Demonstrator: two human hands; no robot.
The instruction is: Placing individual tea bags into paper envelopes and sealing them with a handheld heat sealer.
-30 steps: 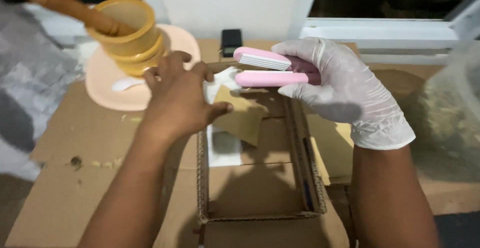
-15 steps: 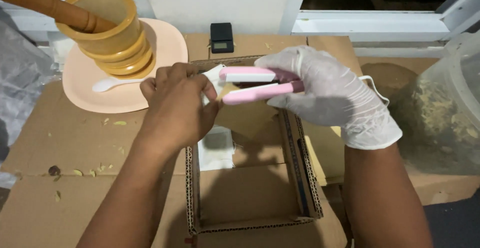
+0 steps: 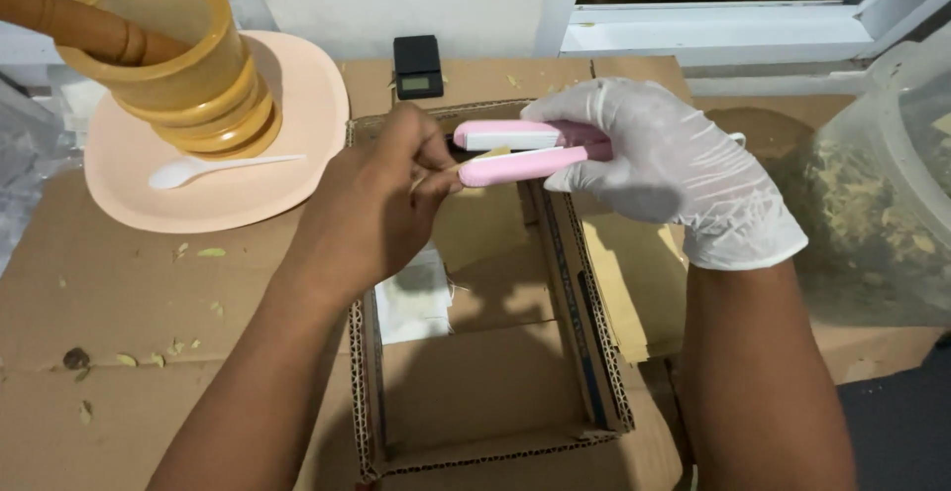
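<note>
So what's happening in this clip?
A person works over an open cardboard box. The gloved right hand grips a pink clamp-like sealer. The bare left hand pinches a small packet between its two arms. Another white packet lies in the box. A wooden mortar and a plastic spoon sit on a peach plate to the left.

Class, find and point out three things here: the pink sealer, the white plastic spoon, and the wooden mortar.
pink sealer [image 3: 520,151], head view, on its lower pink arm.
white plastic spoon [image 3: 223,166], head view, on its handle.
wooden mortar [image 3: 183,75], head view, on its outer wall.
</note>
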